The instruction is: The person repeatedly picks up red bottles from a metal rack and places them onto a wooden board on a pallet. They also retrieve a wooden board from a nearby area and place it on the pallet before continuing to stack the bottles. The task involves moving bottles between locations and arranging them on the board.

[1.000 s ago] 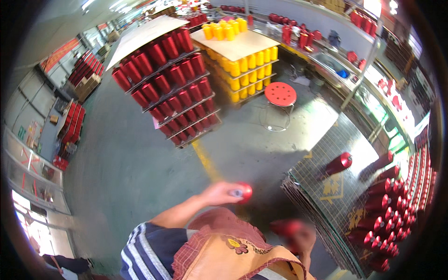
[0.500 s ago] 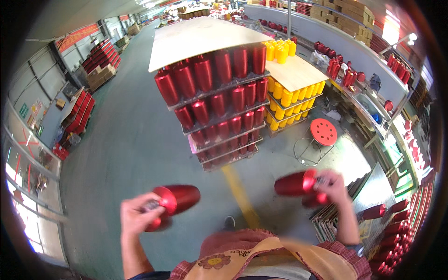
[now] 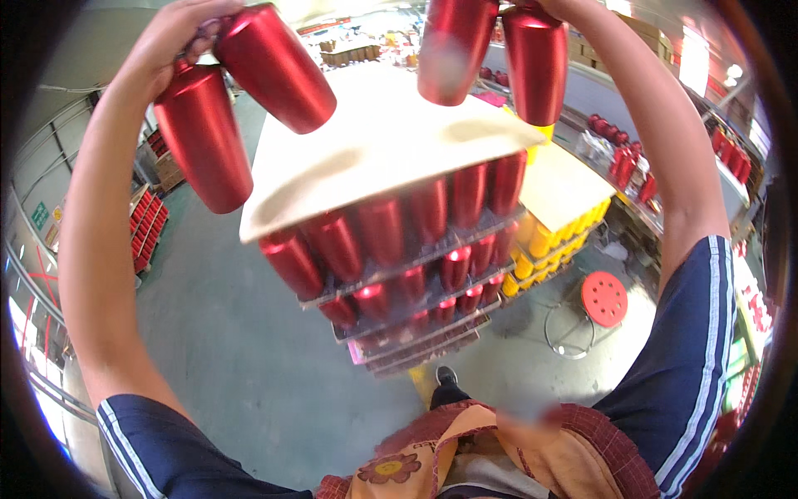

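Note:
Both my arms are raised and spread over a tall tiered stack of red metal bottles [image 3: 337, 245], topped by a pale board [image 3: 374, 158]. My left hand [image 3: 187, 37] is closed round the necks of two more: one red metal bottle [image 3: 278, 71] slants over the board's left corner, and another red metal bottle [image 3: 204, 137] hangs just outside its left edge. High at the top edge, my right hand [image 3: 553, 7], partly cut off, grips another pair. Of these, one red metal bottle [image 3: 455, 50] is over the board and one red metal bottle [image 3: 536, 75] near its right corner.
Right of the stack stands a lower tiered pile of yellow bottles [image 3: 573, 229] under its own board [image 3: 573, 187]. A round red stool [image 3: 604, 299] is on the floor nearby. A workbench with red bottles [image 3: 623, 166] runs along the right; more red stacks [image 3: 150, 233] stand at left.
Both hands have risen from low at my sides to above the board, carrying the bottles. The stack is nearer, and my foot shows close to its base.

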The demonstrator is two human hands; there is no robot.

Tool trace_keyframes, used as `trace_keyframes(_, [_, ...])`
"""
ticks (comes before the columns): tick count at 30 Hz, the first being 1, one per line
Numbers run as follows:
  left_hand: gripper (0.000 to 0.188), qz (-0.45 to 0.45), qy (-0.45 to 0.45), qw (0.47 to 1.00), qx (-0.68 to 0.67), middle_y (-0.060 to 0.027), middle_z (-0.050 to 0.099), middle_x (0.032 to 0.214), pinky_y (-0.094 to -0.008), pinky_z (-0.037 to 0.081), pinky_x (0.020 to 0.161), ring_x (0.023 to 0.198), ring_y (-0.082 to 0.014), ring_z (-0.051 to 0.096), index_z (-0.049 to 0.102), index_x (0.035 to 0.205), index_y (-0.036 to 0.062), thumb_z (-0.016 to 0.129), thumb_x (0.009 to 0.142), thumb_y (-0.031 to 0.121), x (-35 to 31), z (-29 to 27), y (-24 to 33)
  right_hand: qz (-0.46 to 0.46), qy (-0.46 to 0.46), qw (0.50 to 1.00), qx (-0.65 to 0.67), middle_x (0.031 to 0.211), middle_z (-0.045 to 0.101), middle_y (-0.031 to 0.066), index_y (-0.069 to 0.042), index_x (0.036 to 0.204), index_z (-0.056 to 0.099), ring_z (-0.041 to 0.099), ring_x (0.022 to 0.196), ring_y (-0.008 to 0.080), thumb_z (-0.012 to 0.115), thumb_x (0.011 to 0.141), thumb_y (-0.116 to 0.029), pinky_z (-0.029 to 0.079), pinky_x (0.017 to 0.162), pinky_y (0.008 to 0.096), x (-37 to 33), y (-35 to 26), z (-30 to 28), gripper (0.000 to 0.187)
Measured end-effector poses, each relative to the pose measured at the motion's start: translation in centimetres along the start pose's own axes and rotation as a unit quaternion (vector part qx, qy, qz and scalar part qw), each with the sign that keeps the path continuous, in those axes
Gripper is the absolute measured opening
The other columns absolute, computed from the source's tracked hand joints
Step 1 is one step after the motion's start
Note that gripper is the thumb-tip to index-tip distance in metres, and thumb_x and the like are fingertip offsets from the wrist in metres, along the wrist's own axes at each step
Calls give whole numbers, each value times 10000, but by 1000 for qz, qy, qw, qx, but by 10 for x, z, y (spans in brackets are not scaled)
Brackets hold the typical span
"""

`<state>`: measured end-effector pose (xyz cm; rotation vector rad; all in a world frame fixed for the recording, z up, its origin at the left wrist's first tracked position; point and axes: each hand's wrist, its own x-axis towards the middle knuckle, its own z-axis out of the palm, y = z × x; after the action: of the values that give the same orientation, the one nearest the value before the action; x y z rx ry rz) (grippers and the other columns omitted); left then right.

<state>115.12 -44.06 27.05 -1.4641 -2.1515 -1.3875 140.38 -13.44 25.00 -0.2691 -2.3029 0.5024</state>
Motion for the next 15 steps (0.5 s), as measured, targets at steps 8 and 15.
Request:
trace_keyframes(8, [248, -100, -11, 994, 49, -14, 520, 561, -256, 301, 388, 432, -85, 419, 631, 662, 33, 740, 797, 211, 183, 111, -95, -117, -104, 985, 72, 697, 639, 61, -44, 753, 705, 571, 619, 147, 686, 792, -247, 454, 564, 306, 223, 120, 126, 208])
trace_keyframes(15, [196, -157, -71, 981, 90, 6, 523, 558, -235, 309, 404, 434, -72, 427, 694, 761, 28, 704, 820, 214, 234, 155, -162, -191, -173, 965, 51, 489, 529, 34, -33, 570, 621, 449, 397, 115, 705, 783, -269, 362, 414, 289, 303, 176, 234, 328])
